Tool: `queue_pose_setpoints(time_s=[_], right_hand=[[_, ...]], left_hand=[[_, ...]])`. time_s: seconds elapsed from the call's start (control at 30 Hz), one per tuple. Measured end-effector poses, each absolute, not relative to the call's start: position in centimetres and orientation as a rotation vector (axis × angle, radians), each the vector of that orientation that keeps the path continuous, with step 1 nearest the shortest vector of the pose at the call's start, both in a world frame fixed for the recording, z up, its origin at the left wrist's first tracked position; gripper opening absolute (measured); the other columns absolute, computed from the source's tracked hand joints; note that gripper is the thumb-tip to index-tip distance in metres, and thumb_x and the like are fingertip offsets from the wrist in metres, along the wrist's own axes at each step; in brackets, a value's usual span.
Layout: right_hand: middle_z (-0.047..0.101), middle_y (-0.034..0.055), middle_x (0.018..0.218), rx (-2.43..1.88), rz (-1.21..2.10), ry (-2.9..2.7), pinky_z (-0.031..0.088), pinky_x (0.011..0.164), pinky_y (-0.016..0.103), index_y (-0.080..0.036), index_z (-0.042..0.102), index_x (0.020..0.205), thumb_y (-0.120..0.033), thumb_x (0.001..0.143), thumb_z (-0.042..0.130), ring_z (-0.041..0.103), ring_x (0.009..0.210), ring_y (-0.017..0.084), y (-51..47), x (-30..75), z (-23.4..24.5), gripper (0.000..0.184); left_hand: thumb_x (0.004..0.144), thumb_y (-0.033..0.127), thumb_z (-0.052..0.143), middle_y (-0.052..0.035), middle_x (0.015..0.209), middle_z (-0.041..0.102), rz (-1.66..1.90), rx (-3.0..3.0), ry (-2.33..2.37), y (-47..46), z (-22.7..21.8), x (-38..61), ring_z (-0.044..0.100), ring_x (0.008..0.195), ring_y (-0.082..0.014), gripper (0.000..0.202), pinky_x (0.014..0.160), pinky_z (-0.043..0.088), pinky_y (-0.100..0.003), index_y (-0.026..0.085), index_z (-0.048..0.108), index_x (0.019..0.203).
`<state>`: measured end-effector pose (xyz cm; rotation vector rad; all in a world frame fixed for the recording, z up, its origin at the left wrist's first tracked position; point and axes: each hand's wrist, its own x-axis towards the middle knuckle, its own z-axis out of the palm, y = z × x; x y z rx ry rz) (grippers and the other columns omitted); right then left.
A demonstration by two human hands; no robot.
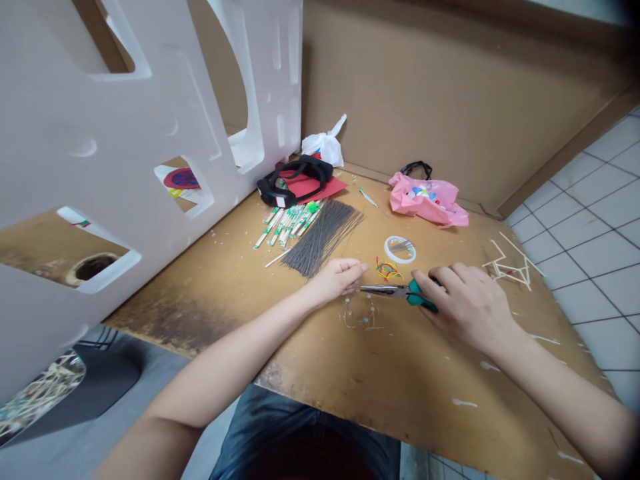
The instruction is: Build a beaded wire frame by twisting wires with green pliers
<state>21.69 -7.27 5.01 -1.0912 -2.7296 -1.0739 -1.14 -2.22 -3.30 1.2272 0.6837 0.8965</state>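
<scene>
My right hand (473, 303) grips a pair of needle-nose pliers (400, 291) by their green handles, with the jaws pointing left. The plier tips meet the fingertips of my left hand (341, 277), which is closed in a pinch. From that pinch hangs a thin beaded wire (364, 321), curling in loops with a few small clear beads. Just beyond the pliers lies a small tangle of red, yellow and green strings (388, 270). A white ring-shaped dish (400, 249) with short wire pieces sits behind it.
A bundle of grey wires (323, 240) lies left of centre beside wrapped chopsticks (290, 223). Behind are a black headset (295, 181), a white plastic bag (325, 145) and a pink bag (427, 200). A stick frame (513, 267) lies right. A white panel (150, 133) stands left.
</scene>
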Motion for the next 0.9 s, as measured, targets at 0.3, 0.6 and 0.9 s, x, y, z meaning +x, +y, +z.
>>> queue_pose_setpoints(time_s=[0.3, 0.6, 0.9], right_hand=[[0.061, 0.0064, 0.078, -1.066, -1.134, -2.698, 0.027, 0.061, 0.032, -0.019, 0.062, 0.107, -0.030, 0.087, 0.051, 0.042, 0.069, 0.020, -6.93, 21.45, 4.60, 0.025], [0.061, 0.0066, 0.078, -1.084, -1.137, -2.685, 0.028, 0.061, 0.033, -0.020, 0.063, 0.105, -0.033, 0.087, 0.050, 0.043, 0.068, 0.020, -6.80, 21.37, 4.45, 0.025], [0.061, 0.0060, 0.078, -1.090, -1.141, -2.699, 0.028, 0.062, 0.033, -0.022, 0.062, 0.106, -0.031, 0.088, 0.049, 0.043, 0.067, 0.019, -6.67, 21.39, 4.24, 0.024]], left_hand=[[0.074, 0.051, 0.061, 0.0105, 0.043, 0.029, 0.891, 1.141, 0.641, -2.31, -2.99, -1.13, 0.022, 0.038, -0.0017, 0.047, 0.042, 0.019, -0.019, 0.018, 0.034, 0.054], [0.070, 0.051, 0.063, 0.0102, 0.043, 0.030, 0.867, 1.129, 0.668, -2.17, -3.13, -1.16, 0.023, 0.037, -0.0013, 0.047, 0.041, 0.017, -0.019, 0.018, 0.035, 0.054], [0.071, 0.051, 0.063, 0.0104, 0.044, 0.028, 0.864, 1.127, 0.688, -2.16, -3.09, -1.20, 0.022, 0.039, -0.0016, 0.047, 0.041, 0.017, -0.019, 0.018, 0.034, 0.054]])
